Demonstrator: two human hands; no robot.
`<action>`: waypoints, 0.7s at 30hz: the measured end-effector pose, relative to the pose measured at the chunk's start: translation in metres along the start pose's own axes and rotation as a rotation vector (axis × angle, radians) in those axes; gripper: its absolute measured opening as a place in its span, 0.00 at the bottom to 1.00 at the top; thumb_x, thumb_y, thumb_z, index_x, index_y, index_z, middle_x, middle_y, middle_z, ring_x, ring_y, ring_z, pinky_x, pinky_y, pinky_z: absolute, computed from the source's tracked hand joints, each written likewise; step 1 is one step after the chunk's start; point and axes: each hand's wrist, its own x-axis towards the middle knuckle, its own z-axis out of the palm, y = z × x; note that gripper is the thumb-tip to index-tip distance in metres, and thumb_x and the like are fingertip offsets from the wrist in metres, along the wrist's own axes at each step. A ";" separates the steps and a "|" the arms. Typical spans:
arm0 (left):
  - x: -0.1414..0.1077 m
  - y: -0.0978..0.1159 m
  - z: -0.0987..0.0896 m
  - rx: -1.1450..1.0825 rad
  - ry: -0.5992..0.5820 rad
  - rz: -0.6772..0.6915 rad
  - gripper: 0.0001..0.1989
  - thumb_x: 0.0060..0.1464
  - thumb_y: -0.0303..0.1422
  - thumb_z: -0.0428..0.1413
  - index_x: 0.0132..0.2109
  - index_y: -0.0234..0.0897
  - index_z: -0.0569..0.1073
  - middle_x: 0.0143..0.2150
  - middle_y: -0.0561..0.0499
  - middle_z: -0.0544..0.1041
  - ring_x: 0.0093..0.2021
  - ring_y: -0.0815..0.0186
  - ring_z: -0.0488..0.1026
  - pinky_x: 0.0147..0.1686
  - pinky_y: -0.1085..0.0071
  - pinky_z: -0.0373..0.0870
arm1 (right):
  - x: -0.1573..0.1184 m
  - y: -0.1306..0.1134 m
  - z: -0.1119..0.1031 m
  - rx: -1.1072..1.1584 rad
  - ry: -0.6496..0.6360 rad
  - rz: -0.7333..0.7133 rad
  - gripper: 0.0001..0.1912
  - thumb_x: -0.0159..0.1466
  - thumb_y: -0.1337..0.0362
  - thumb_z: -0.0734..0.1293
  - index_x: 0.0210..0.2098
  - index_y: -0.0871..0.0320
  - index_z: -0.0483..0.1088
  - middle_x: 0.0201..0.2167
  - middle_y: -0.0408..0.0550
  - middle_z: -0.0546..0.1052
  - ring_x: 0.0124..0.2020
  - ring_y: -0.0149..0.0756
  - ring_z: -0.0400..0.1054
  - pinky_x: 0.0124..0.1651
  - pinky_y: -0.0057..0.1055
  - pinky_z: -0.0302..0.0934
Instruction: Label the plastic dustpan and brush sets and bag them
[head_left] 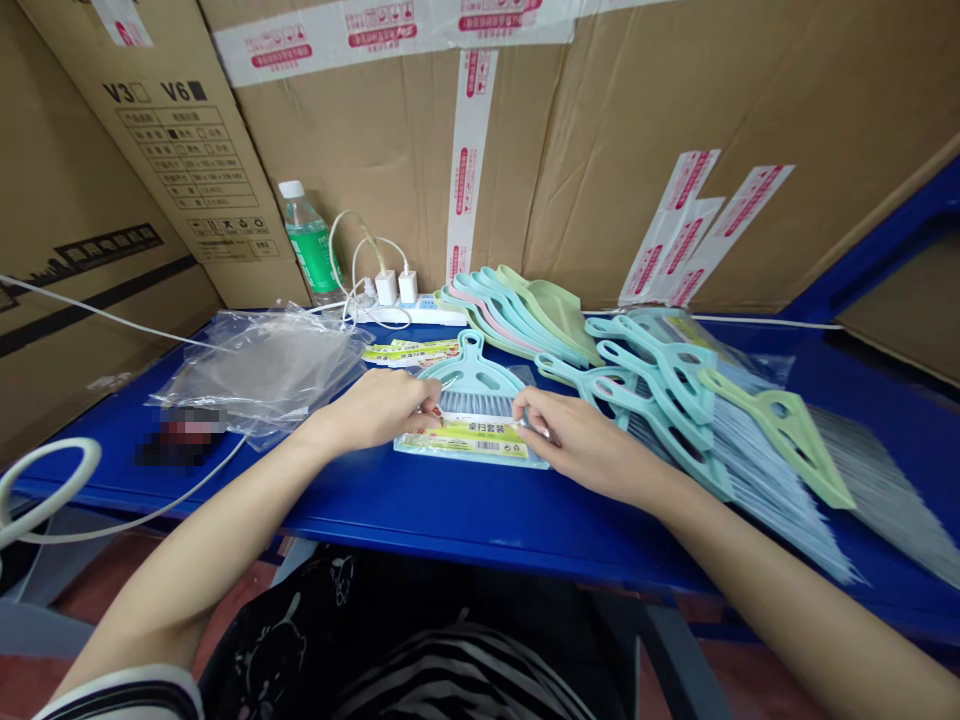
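In front of me on the blue table lies a light blue dustpan and brush set (469, 378), its handle pointing away from me. A clear plastic bag (536, 460) covers at least its near part, with a yellow-green printed card (487, 432) over the bristles. My left hand (379, 408) pinches the bag at the left edge, thumb and fingers together. On the opposite edge my right hand (574, 435) pinches the plastic too. The bag's outline near the handle is hard to make out.
Loose brushes (660, 410) lie to the right, and stacked dustpans (517, 310) stand behind. Clear bags (262, 360) are piled at left; printed cards (412, 352) lie near the power strip (442, 312). A bottle (311, 245) stands against cardboard boxes (375, 140). White cables cross the table (450, 510).
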 end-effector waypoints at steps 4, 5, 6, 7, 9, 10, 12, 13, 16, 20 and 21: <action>0.000 -0.004 0.000 0.060 0.036 -0.013 0.11 0.58 0.41 0.59 0.33 0.39 0.70 0.22 0.56 0.71 0.24 0.64 0.70 0.25 0.72 0.53 | 0.000 0.001 -0.001 -0.014 -0.008 0.015 0.07 0.61 0.72 0.56 0.34 0.53 0.56 0.19 0.35 0.58 0.21 0.33 0.55 0.26 0.28 0.48; -0.001 -0.005 0.000 0.067 0.043 -0.011 0.12 0.57 0.42 0.59 0.33 0.39 0.70 0.21 0.56 0.70 0.24 0.65 0.69 0.25 0.72 0.53 | 0.000 0.001 -0.001 -0.012 -0.013 0.016 0.07 0.61 0.72 0.56 0.35 0.53 0.56 0.18 0.34 0.57 0.20 0.33 0.54 0.26 0.28 0.47; -0.001 -0.006 0.000 0.067 0.047 -0.005 0.12 0.57 0.42 0.59 0.33 0.39 0.69 0.21 0.56 0.70 0.23 0.65 0.69 0.25 0.72 0.53 | 0.000 0.001 -0.001 -0.009 -0.018 0.013 0.07 0.61 0.72 0.56 0.34 0.53 0.57 0.17 0.34 0.56 0.19 0.33 0.53 0.26 0.28 0.47; -0.001 -0.006 0.000 0.065 0.050 0.003 0.12 0.57 0.41 0.59 0.32 0.39 0.69 0.21 0.56 0.70 0.23 0.66 0.69 0.25 0.72 0.52 | 0.000 0.001 -0.001 -0.008 -0.021 0.008 0.07 0.61 0.73 0.56 0.34 0.53 0.57 0.17 0.33 0.56 0.18 0.32 0.52 0.26 0.28 0.46; 0.000 -0.007 0.000 0.055 0.046 0.012 0.11 0.57 0.39 0.60 0.32 0.39 0.69 0.23 0.56 0.72 0.24 0.67 0.69 0.25 0.72 0.51 | 0.000 0.001 -0.002 -0.013 -0.022 -0.009 0.08 0.60 0.73 0.56 0.33 0.53 0.59 0.17 0.34 0.57 0.18 0.31 0.50 0.26 0.28 0.46; 0.000 -0.006 0.000 0.049 0.036 0.010 0.10 0.56 0.39 0.60 0.32 0.39 0.70 0.24 0.56 0.73 0.24 0.67 0.69 0.25 0.72 0.51 | 0.000 0.001 -0.002 -0.019 -0.022 -0.019 0.08 0.59 0.73 0.56 0.32 0.54 0.59 0.17 0.35 0.59 0.18 0.31 0.51 0.26 0.28 0.46; 0.000 -0.005 0.000 0.035 0.013 -0.009 0.10 0.56 0.38 0.60 0.32 0.39 0.70 0.25 0.55 0.74 0.25 0.66 0.69 0.25 0.72 0.50 | 0.000 0.001 -0.002 -0.033 -0.025 -0.030 0.10 0.58 0.75 0.55 0.30 0.54 0.61 0.19 0.37 0.63 0.19 0.31 0.53 0.27 0.28 0.46; 0.000 -0.004 -0.001 0.026 0.004 -0.016 0.10 0.56 0.37 0.61 0.32 0.39 0.70 0.24 0.56 0.74 0.25 0.67 0.68 0.25 0.72 0.50 | 0.000 0.001 -0.002 -0.039 -0.029 -0.029 0.10 0.58 0.75 0.55 0.29 0.54 0.62 0.20 0.39 0.64 0.20 0.31 0.54 0.27 0.28 0.46; 0.000 -0.003 -0.002 0.004 0.001 -0.024 0.09 0.55 0.36 0.61 0.31 0.38 0.70 0.23 0.56 0.73 0.24 0.67 0.67 0.25 0.72 0.50 | 0.000 0.001 -0.003 -0.058 -0.031 -0.011 0.11 0.56 0.75 0.56 0.28 0.55 0.64 0.24 0.41 0.69 0.22 0.32 0.56 0.28 0.28 0.47; -0.001 -0.004 -0.004 0.008 0.003 -0.030 0.09 0.56 0.36 0.60 0.32 0.38 0.70 0.25 0.55 0.74 0.25 0.66 0.69 0.25 0.72 0.50 | 0.000 0.000 -0.003 -0.080 -0.028 0.010 0.12 0.55 0.77 0.56 0.29 0.55 0.66 0.26 0.42 0.70 0.22 0.32 0.58 0.29 0.28 0.48; -0.001 -0.004 -0.004 0.015 0.005 -0.025 0.09 0.56 0.36 0.60 0.32 0.38 0.70 0.26 0.54 0.75 0.26 0.66 0.69 0.25 0.72 0.50 | 0.000 -0.001 -0.004 -0.085 -0.031 0.015 0.12 0.54 0.77 0.56 0.29 0.56 0.67 0.26 0.42 0.70 0.22 0.31 0.58 0.28 0.28 0.48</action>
